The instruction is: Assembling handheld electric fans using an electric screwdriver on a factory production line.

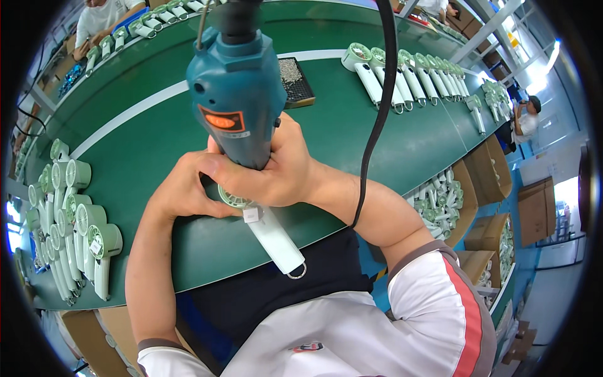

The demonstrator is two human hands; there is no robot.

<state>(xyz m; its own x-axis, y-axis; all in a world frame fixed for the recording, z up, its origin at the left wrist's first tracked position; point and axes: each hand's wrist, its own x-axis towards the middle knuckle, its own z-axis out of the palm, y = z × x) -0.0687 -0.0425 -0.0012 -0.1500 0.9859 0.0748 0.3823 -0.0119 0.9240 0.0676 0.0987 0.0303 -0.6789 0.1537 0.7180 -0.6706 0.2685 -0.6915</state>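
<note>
Bare forearms bend inward over a green bench [339,135]. The right hand [284,168] wraps firmly around an upright teal power screwdriver [235,85]; the left hand [185,187] curls around the head of a handheld fan [274,240] directly below, its white handle overhanging the near edge. Open surface stretches between the left fan cluster [91,221] and right fan row [411,85], interrupted by a dark tray [304,102].

driver [237,100] cut off above, tip hidden, fan head [233,199] part-covered
</note>
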